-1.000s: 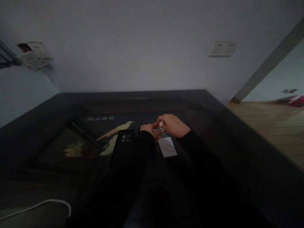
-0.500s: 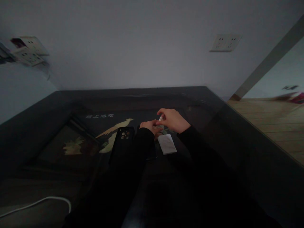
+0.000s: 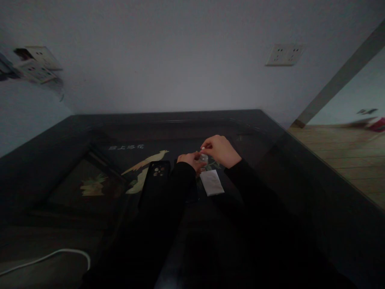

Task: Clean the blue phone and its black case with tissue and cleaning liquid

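Note:
Both my hands meet over a dark glass-topped table (image 3: 270, 132). My left hand (image 3: 189, 160) is closed around a small clear bottle (image 3: 203, 159). My right hand (image 3: 219, 150) pinches the bottle's small white cap at the top. A white folded cloth or packet (image 3: 212, 182) lies flat on the table just in front of my hands. A black phone (image 3: 155, 184) lies back-up with its camera cluster showing, left of my left sleeve.
A painted bird and white lettering show under the glass (image 3: 144, 160). A white cable (image 3: 45, 259) curls at the near left. Wall sockets (image 3: 284, 54) sit on the back wall, and others (image 3: 33, 64) on the left. A wooden floor (image 3: 345, 152) opens to the right.
My right hand lifted the white cap slightly off to the side half a second ago and has now come back down onto the bottle top. The left hand has stayed put.

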